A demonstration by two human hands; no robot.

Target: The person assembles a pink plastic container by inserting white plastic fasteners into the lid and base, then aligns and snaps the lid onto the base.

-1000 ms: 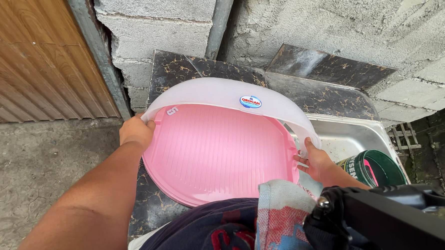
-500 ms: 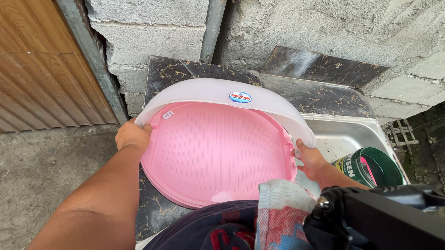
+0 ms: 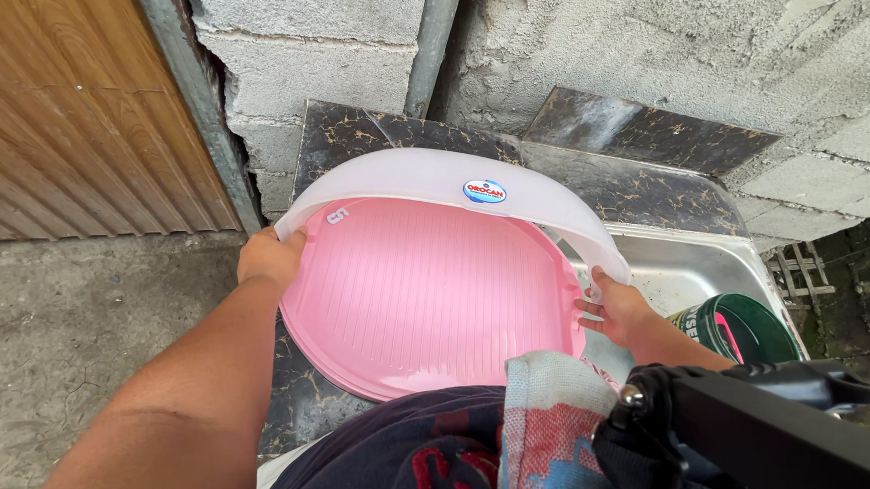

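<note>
A large pink plastic basin [image 3: 423, 299] with a ribbed bottom and a pale rim [image 3: 432, 171] fills the middle of the view, tilted towards me over a dark marbled counter [image 3: 352, 136]. My left hand [image 3: 269, 257] grips its left rim. On the opposite side my right hand [image 3: 614, 310] holds the right rim, fingers curled over the edge. The basin holds nothing that I can see.
A steel sink [image 3: 690, 268] lies to the right with a dark green bucket [image 3: 742, 329] in it. A rough block wall [image 3: 642, 50] stands behind, a wooden door [image 3: 67, 114] at left, concrete floor [image 3: 57, 329] below it. A patterned cloth [image 3: 550, 425] and black camera mount [image 3: 775, 425] sit near my body.
The basin has shifted slightly with both hands still on its rim; my left hand sits a bit lower and the view has drifted a little.
</note>
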